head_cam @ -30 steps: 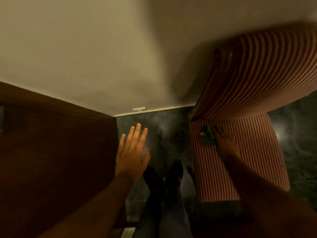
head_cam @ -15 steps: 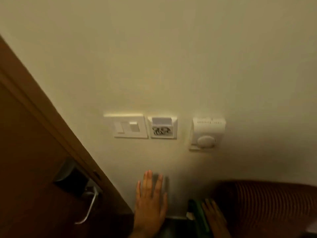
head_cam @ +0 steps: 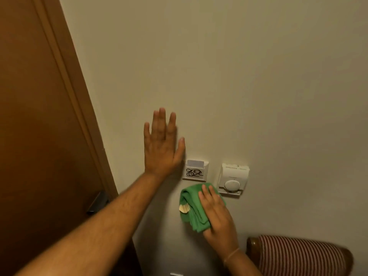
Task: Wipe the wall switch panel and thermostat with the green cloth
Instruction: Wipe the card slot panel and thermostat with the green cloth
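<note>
At frame centre, the left hand (head_cam: 162, 148) lay flat and empty on the cream wall (head_cam: 239, 76); below, the right hand (head_cam: 217, 214) pressed the folded green cloth (head_cam: 191, 208) beside the white dial thermostat (head_cam: 233, 179).

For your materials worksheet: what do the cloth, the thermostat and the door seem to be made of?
Green cloth: soft, fuzzy fabric, probably microfibre; it folds limply. Thermostat: white matte plastic, judging by moulded vents and dial. Door: brown wood or veneer, smooth satin finish.

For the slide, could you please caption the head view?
Right hand presses green cloth to wall below card holder and thermostat; left hand open.
</note>
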